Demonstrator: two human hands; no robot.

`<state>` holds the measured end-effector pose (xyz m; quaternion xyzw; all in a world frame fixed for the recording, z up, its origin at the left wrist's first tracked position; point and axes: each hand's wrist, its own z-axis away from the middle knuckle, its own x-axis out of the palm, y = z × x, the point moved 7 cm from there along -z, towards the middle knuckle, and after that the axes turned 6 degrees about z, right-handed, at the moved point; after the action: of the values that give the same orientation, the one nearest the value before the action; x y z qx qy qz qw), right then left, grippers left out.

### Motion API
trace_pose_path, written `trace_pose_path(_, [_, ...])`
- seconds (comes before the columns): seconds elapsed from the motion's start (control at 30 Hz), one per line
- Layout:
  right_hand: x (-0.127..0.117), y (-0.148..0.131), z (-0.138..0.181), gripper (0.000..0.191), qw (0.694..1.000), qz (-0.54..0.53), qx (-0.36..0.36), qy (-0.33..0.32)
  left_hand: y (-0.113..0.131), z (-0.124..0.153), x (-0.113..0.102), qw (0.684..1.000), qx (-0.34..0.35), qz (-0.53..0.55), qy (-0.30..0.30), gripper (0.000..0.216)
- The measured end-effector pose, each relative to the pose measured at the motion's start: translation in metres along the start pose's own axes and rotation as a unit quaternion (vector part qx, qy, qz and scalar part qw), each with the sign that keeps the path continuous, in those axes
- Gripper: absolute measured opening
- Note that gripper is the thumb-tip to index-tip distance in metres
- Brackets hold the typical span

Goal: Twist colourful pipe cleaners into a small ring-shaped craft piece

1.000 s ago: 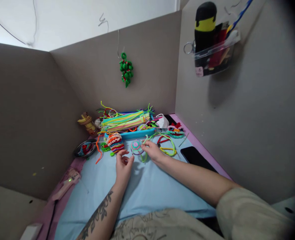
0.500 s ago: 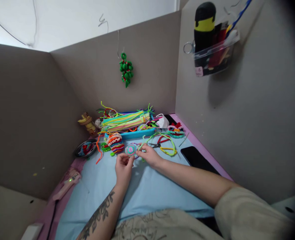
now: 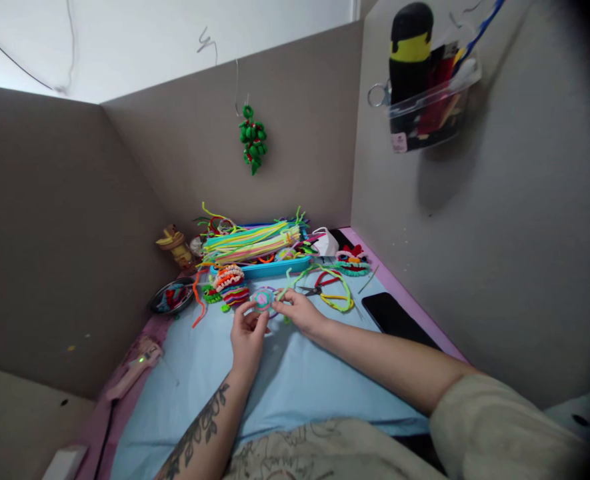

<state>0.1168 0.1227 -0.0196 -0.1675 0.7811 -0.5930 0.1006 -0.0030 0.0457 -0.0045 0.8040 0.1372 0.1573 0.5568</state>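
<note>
Between my two hands is a round coil of pink and teal pipe cleaner (image 3: 263,300), held up over the blue cloth. My left hand (image 3: 249,325) grips its left and lower edge with thumb and fingers. My right hand (image 3: 297,309) pinches at the coil's right side, where a light green pipe cleaner (image 3: 283,292) and a purple strand show by the fingers. Which strand the right fingertips press on is hard to make out. Just right of that hand lie scissors (image 3: 332,293) with red and yellow handles, under a loop of green pipe cleaner.
A blue tray (image 3: 275,269) heaped with pipe cleaners stands at the back. Left of my hands are a striped pipe-cleaner piece (image 3: 235,293), a dark bowl (image 3: 157,304) and a pink glue gun (image 3: 137,370). A phone (image 3: 395,320) lies at right; a clear bin (image 3: 432,127) hangs above.
My left fingers have risen slightly and closed onto the coil's left edge. The coil has tilted a little; my right hand stays nearly in place.
</note>
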Motion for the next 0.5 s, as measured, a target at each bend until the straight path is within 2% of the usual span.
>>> trace_pose_path(0.17, [-0.001,-0.001,0.0,0.018,1.0,-0.006,-0.012,-0.003,0.003,0.001,-0.004,0.996,0.038,-0.077,0.004,0.032])
trace_pose_path(0.33, [-0.003,-0.004,-0.001,0.02,1.0,0.005,-0.008,0.005,0.006,-0.001,-0.013,0.993,0.032,-0.111,0.04,0.036])
trace_pose_path(0.43, [-0.023,0.005,-0.007,0.02,0.993,0.006,0.034,0.109,0.006,-0.004,-0.019,0.993,0.01,-0.092,0.067,0.04])
trace_pose_path(0.5, [-0.041,0.007,-0.011,0.016,0.982,0.038,0.037,0.182,0.003,-0.006,-0.021,0.995,-0.009,-0.065,0.08,0.044])
